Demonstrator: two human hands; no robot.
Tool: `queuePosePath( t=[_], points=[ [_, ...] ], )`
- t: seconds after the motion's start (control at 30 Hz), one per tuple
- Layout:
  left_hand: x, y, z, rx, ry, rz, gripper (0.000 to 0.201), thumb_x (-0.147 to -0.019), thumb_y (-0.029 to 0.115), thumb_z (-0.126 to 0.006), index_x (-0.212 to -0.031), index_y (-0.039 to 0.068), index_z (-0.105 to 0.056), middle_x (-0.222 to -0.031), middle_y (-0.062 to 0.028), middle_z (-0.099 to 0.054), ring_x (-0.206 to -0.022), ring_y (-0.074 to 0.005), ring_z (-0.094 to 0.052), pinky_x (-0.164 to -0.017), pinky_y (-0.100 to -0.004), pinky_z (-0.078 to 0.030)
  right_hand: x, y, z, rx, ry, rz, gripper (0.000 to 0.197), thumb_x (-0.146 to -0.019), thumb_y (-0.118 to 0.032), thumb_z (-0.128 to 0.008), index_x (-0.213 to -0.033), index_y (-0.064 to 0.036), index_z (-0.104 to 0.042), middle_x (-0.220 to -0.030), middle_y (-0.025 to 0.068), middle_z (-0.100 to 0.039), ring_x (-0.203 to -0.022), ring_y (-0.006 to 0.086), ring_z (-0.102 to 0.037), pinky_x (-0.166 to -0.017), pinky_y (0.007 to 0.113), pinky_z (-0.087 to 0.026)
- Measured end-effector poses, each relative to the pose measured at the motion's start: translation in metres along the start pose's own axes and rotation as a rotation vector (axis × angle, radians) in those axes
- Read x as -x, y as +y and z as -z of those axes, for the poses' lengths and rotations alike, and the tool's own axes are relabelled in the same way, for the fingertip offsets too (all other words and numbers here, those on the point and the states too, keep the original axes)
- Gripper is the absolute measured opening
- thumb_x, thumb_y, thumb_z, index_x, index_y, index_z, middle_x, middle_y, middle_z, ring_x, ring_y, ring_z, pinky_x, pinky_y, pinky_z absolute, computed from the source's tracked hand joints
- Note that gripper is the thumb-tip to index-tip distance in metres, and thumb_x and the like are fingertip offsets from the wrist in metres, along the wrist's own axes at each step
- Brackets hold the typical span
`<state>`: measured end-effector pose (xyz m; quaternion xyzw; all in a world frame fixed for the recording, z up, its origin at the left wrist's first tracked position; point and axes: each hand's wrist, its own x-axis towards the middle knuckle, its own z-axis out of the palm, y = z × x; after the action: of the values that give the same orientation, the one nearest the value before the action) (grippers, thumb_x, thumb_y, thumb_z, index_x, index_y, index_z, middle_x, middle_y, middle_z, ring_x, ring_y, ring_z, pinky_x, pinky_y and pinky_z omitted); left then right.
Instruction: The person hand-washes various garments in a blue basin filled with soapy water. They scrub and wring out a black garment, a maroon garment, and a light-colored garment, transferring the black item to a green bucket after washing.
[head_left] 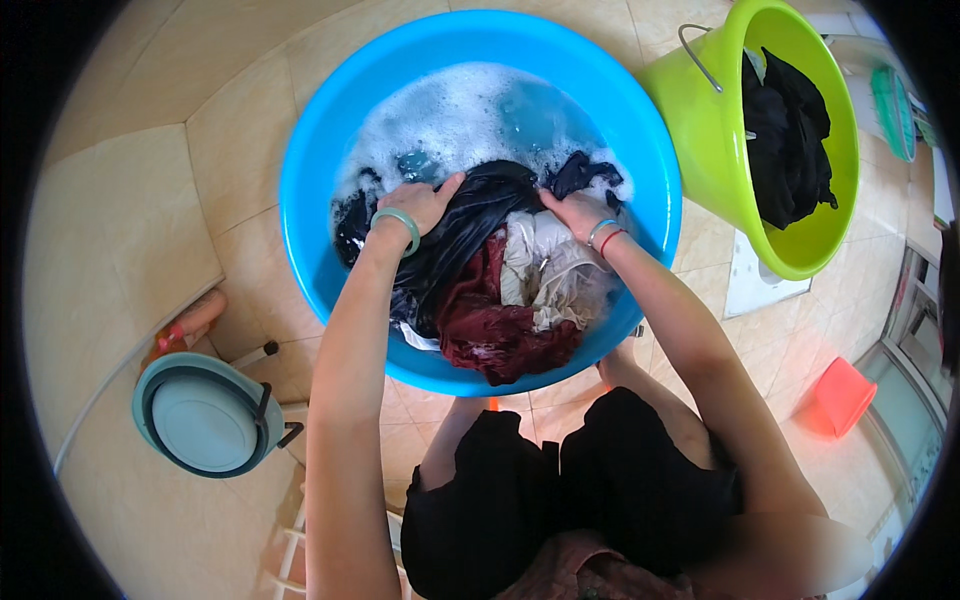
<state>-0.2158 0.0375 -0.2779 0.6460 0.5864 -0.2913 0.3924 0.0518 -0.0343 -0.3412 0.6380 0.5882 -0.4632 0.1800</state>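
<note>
A large blue basin holds foamy water and wet clothes. A shiny dark navy garment stretches between my two hands. My left hand is closed on its left part, thumb on top and the other fingers mostly hidden. My right hand grips its right end beside the white cloth, with fingers partly hidden. Below the dark fabric lie a dark red garment and a whitish garment, bunched near the basin's front rim. White suds cover much of the water at the far side.
A yellow-green bucket with black clothes inside stands close to the basin's right. A grey-green basin is at the left near the wall. A red-orange container sits on the tiled floor at right, and a white floor plate lies below the bucket.
</note>
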Motion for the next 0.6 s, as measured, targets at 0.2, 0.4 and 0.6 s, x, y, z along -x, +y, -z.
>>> queuePosePath(
  t=[0.2,0.4,0.6],
  points=[
    [0.008,-0.008,-0.041,0.085,0.261,-0.023,0.077,-0.097,0.065,-0.021,-0.118,0.004,-0.065,-0.111,-0.0263,-0.064,-0.107,-0.0414,-0.060,-0.097,-0.0453,-0.043,0.026,-0.025,0.020,-0.072,0.013,-0.167,0.087,-0.089,-0.072,-0.031,-0.094,0.0054,-0.070,-0.100,0.0269,-0.067,-0.098,0.0405,-0.065,-0.084,0.047,-0.049],
    [0.075,-0.009,-0.059,0.333,0.672,-0.285,0.066,-0.090,0.046,-0.061,-0.142,0.009,-0.043,-0.148,-0.0218,-0.038,-0.131,-0.0405,-0.041,-0.105,-0.0483,-0.036,0.079,-0.024,0.042,-0.008,0.780,0.357,0.025,-0.084,-0.028,-0.069,-0.094,-0.0054,-0.065,-0.097,0.0146,-0.067,-0.097,0.0352,-0.061,-0.078,0.043,-0.050],
    [0.074,-0.004,-0.065,0.094,0.785,-0.216,0.030,-0.092,0.027,-0.061,-0.114,0.007,-0.062,-0.141,-0.0090,-0.051,-0.123,-0.0333,-0.053,-0.100,-0.0461,-0.041,0.019,-0.044,0.048,0.036,0.713,0.420,0.070,-0.080,-0.047,-0.071,-0.141,-0.0246,-0.045,-0.150,0.0159,-0.035,-0.126,0.0465,-0.043,-0.102,0.052,-0.042]
  ],
)
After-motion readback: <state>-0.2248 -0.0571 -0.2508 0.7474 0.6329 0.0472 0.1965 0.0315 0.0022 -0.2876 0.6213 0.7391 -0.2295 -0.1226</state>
